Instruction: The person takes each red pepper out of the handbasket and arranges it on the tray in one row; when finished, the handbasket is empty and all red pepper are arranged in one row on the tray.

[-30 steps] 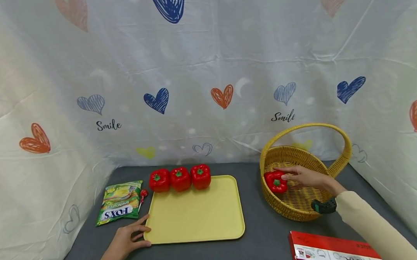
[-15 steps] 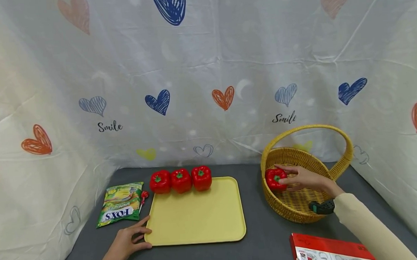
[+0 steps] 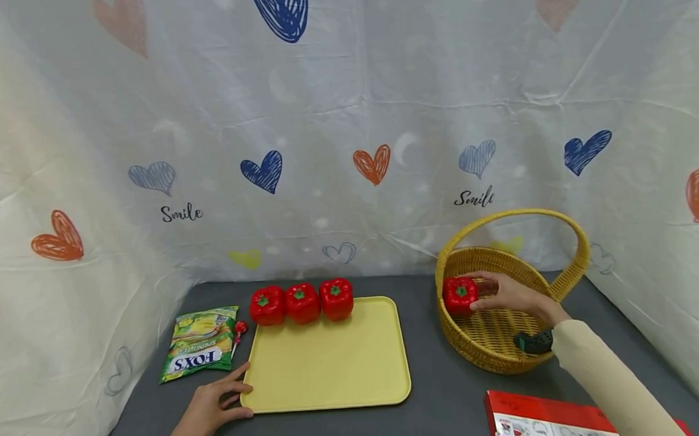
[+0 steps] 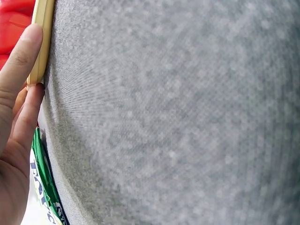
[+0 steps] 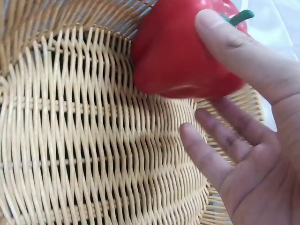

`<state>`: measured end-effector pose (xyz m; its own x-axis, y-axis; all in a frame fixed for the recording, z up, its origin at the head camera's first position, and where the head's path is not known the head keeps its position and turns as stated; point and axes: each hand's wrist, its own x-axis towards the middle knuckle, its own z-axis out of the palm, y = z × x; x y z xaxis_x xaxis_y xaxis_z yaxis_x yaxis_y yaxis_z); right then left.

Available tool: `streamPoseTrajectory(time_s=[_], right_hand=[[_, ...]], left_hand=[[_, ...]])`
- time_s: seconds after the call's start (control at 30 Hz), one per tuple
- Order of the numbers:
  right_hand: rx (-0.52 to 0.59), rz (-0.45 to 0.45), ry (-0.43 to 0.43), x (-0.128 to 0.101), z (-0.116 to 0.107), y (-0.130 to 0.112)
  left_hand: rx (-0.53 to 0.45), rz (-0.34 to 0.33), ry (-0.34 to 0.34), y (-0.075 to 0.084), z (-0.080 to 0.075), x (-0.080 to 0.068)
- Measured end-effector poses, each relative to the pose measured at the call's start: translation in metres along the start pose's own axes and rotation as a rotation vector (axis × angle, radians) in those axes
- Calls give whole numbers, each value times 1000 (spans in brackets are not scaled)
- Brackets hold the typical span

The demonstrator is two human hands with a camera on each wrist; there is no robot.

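My right hand grips a red pepper and holds it just above the left rim of a yellow wicker basket. In the right wrist view the thumb lies over the pepper, the other fingers are spread below it, and the basket's weave is underneath. My left hand rests on the grey table, fingers straight against the front left corner of a yellow tray. Three red peppers stand in a row along the tray's far edge.
A green FOX'S candy bag and a red lollipop lie left of the tray. A red box lies at the front right. Heart-printed white cloth walls the table at the back and on both sides.
My right hand has raised the red pepper from the basket's floor up to its left rim. The left hand has stayed at the tray's corner.
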<state>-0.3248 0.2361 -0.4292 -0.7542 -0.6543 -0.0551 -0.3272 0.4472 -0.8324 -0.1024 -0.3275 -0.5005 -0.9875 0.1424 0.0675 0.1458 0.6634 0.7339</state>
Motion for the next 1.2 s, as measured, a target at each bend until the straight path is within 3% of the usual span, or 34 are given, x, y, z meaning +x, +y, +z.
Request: streamPoseTrajectory(time_s=[0.33,0.53,0.73,0.97,1.2], right_hand=[[262,104,42,11,0,0],[205,72,59,17,4,0],[213,35,46,12,1,6],[275,84,53,4,-6,10],[187,103,65,-8,-15,-4]], left_hand=[[6,3,7,1,-4,2],[-19,-42,-1,2,-6,-1],[0,-15,8,3,-4,-1],[-8,-8,-2,5,-2,0],[-28,-33,-8,2,-2,1]])
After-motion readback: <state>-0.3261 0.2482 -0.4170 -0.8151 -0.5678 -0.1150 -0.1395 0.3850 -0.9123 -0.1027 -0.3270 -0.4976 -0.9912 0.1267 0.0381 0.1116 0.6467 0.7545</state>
